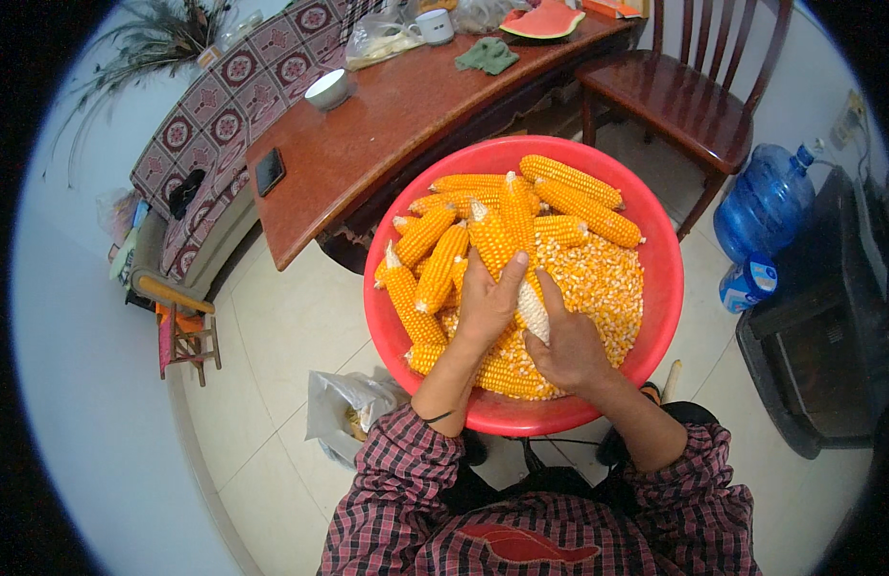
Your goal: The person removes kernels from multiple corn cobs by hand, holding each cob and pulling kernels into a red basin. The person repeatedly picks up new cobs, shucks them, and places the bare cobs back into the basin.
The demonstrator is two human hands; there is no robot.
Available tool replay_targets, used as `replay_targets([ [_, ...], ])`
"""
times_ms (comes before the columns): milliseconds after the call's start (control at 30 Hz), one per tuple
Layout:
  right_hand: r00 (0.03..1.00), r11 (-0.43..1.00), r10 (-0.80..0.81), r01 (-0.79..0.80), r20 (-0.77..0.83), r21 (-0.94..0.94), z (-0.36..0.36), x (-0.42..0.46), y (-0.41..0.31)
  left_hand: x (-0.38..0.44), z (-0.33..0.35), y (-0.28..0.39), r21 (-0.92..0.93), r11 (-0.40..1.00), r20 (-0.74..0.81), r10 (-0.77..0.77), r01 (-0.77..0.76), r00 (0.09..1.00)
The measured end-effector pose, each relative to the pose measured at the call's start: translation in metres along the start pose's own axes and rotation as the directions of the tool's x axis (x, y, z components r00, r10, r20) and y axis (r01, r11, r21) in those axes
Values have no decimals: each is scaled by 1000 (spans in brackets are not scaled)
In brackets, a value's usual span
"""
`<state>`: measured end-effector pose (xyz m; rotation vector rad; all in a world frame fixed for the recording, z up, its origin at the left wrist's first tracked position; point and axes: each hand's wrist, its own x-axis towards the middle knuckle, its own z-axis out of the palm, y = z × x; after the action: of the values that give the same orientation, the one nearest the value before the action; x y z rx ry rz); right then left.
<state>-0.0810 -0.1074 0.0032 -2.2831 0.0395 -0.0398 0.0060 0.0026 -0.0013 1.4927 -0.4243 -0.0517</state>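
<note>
Both hands grip one partly shelled ear of corn (pixel 533 311) above a large red plastic basin (pixel 664 288). Its upper part still bears yellow kernels; the end between my hands shows bare white cob. My left hand (pixel 489 297) wraps around the middle of the ear, thumb laid along it. Around the bare end, my right hand (pixel 572 349) is closed, with its fingers partly hidden. Loose corn kernels (pixel 595 288) cover the right side of the basin. Whole ears of yellow corn (pixel 413 299) lie along its left and far sides, and more ears (pixel 509 378) are near me.
Beyond the basin stands a wooden table (pixel 387 129) with a phone (pixel 269 172), a white bowl (pixel 327 89), a green cloth (pixel 487 55) and cut watermelon (pixel 543 20). A wooden chair (pixel 667 93) and blue water jug (pixel 764 198) are right. A plastic-lined bin (pixel 333 410) sits left.
</note>
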Motion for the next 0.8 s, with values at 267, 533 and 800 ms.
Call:
replay_targets([
  [267, 1000, 980, 26, -29, 17, 197, -4, 2, 1, -1, -10, -8, -14, 1000, 62, 3, -2, 998],
  [533, 998, 968, -46, 52, -30, 245, -3, 3, 8, 4, -14, 3, -290, 939, 187, -132, 183, 974],
  [800, 993, 992, 92, -99, 77, 83, -13, 2, -2, -1, -4, -1, -154, 980, 93, -110, 124, 990],
])
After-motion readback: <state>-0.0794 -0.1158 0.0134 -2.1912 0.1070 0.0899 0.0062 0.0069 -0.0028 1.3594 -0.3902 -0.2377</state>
